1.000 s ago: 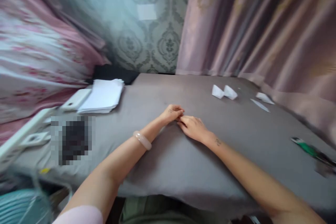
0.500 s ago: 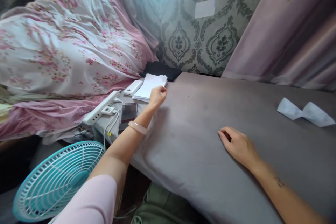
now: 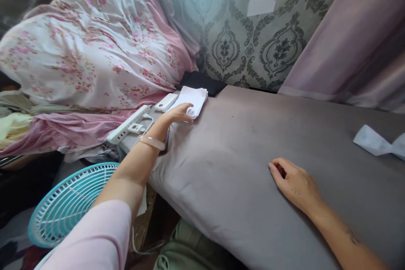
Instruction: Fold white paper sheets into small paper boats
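Note:
My left hand (image 3: pixel 179 113) reaches out to the stack of white paper (image 3: pixel 198 96) at the back left, its thumb and fingers apart over the near part of the stack. Whether the fingertips touch the sheets I cannot tell. A pale bangle (image 3: pixel 152 142) circles the left wrist. On the grey cloth (image 3: pixel 234 164) my right hand (image 3: pixel 294 181) rests with fingers curled in and the thumb tip against them. A dark hollow shows inside the curl, and I see nothing held there.
Left of the paper lie a white power bank (image 3: pixel 166 102) and a power strip (image 3: pixel 129 124) with cables. A dark flat item (image 3: pixel 202 82) sits behind the stack. A folded white paper piece (image 3: pixel 373 140) lies far right. A turquoise fan (image 3: pixel 72 202) stands below the bed edge.
The hands were together mid-surface and have parted. My left hand moved to the paper stack and its fingers spread, while my right hand stays on the cloth. The view turned left.

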A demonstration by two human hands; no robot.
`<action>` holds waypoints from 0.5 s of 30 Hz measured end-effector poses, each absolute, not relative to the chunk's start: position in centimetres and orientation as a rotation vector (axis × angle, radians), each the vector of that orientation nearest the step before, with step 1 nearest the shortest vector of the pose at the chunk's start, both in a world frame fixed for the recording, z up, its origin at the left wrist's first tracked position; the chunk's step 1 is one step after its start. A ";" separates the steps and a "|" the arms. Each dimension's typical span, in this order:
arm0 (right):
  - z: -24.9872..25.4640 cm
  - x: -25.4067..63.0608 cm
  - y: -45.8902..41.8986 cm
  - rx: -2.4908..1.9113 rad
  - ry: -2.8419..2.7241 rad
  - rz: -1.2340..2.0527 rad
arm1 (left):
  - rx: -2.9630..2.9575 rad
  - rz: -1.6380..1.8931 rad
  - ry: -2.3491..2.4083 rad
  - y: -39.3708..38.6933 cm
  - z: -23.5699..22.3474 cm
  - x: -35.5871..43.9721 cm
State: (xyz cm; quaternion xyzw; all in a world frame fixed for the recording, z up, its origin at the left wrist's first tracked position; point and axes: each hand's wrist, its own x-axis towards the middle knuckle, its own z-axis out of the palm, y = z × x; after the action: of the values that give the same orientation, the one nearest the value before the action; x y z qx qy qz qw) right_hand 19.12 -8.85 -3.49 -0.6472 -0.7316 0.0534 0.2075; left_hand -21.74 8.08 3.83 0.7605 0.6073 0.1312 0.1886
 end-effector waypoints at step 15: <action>-3.3 18.9 -8.9 -1.841 -2.017 0.202 | 1.988 0.479 1.678 8.5 3.7 -22.4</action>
State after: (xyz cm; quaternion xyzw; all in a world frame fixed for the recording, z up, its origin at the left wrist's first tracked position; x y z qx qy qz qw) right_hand 18.89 -8.92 -3.25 -0.6586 -0.7217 0.0724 0.2003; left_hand -22.44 8.49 3.71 0.7285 0.6148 0.1755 0.2458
